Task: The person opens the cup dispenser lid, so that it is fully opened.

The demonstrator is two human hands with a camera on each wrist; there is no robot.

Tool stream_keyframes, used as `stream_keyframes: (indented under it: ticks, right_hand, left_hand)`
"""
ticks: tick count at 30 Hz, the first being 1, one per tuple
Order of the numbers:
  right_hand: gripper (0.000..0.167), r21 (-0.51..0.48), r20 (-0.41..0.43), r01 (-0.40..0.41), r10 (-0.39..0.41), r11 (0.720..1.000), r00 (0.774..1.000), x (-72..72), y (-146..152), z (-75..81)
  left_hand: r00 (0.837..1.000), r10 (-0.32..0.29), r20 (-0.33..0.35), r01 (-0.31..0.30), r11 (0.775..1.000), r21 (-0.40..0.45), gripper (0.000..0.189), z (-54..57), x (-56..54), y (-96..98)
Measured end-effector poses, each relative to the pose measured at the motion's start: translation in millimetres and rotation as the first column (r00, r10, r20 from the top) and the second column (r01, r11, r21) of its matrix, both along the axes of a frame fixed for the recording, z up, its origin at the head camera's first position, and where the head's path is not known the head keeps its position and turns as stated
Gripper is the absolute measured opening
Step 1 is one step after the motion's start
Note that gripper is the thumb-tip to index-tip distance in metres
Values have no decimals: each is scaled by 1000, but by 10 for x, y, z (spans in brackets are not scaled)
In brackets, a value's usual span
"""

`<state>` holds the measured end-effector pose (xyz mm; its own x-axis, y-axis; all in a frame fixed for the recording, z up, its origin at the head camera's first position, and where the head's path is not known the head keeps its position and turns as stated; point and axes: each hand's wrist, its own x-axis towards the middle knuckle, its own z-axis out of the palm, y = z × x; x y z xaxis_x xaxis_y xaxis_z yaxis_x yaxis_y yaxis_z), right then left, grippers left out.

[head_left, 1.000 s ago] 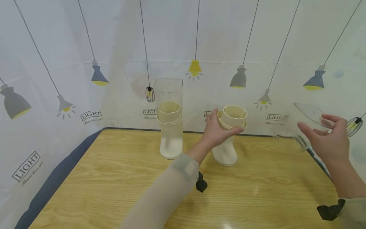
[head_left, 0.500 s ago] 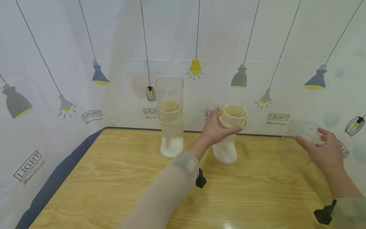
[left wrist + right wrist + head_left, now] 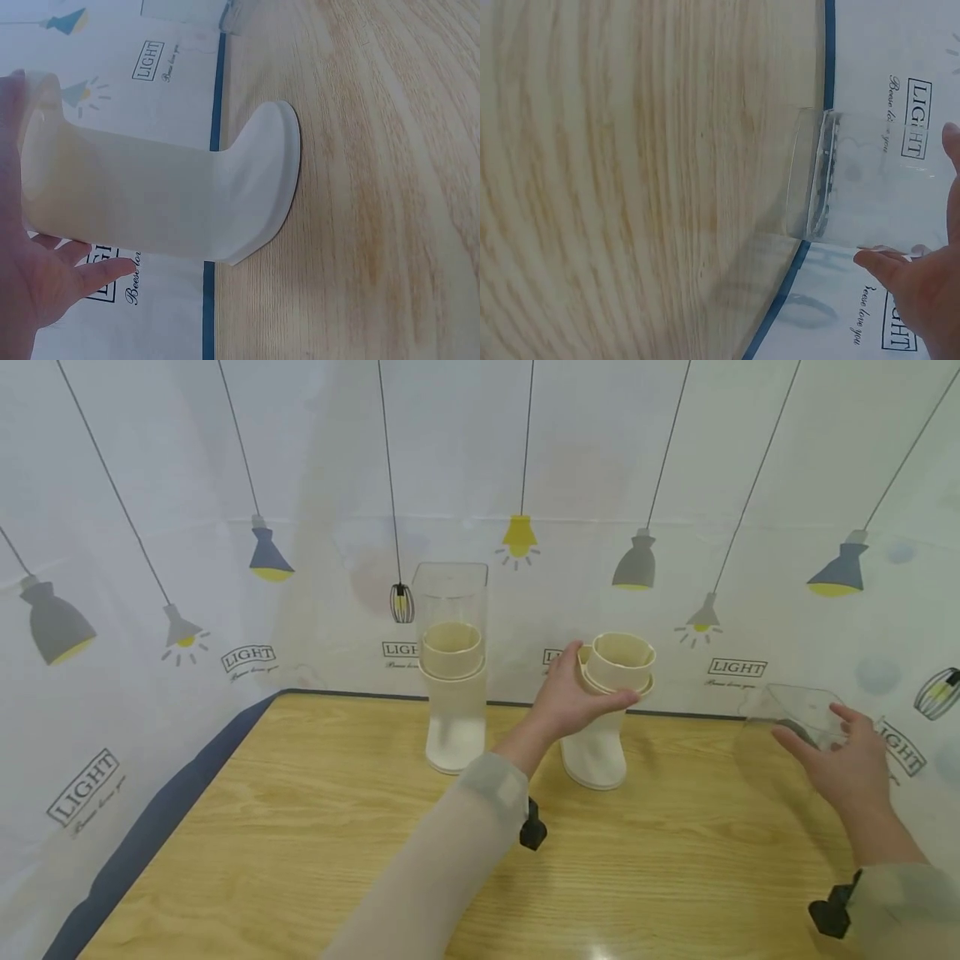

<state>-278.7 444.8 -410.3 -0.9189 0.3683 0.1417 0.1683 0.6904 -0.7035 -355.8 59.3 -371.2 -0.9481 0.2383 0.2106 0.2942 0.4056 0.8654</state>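
My left hand (image 3: 573, 693) grips the upper part of a cream plastic dispenser base (image 3: 596, 756), just below its raised round collar. In the left wrist view, the base (image 3: 142, 187) stands upright on its rounded foot, with my thumb and fingers around the upper end. At the table's right rear, my right hand (image 3: 855, 768) holds a clear plastic container (image 3: 776, 739) near its top. In the right wrist view, the container's (image 3: 885, 187) lower end is close to the tabletop; my fingers (image 3: 885, 270) are at its side.
A second cream base (image 3: 456, 718) stands to the left, with a clear container (image 3: 450, 585) fitted around its collar. Behind the wooden table (image 3: 315, 827) hangs a white cloth (image 3: 322, 468) printed with lamps. A dark edge runs along the table's back.
My right hand has come down toward the table's right rear with the clear container, which was tilted and now stands more upright. My left hand stays on the cream base.
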Motion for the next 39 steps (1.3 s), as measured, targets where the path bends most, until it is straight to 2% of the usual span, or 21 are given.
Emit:
stream_keyframes:
  ticks: [15,23,39]
  right_hand:
    - [110,-34,-9,-6,6,999,1000,-147,11,-126]
    - [109,-53,10,6,-6,999,1000,-170,-37,-93]
    - [111,-43,24,-30,31,999,999,-196,-29,-88]
  left_hand:
    - [1000,7,16,-7,1000,4,126,-1,-13,-1]
    - [999,12,30,-12,1000,7,127,-2,-9,-6]
    - [1000,11,17,-11,1000,14,127,-16,-10,-3]
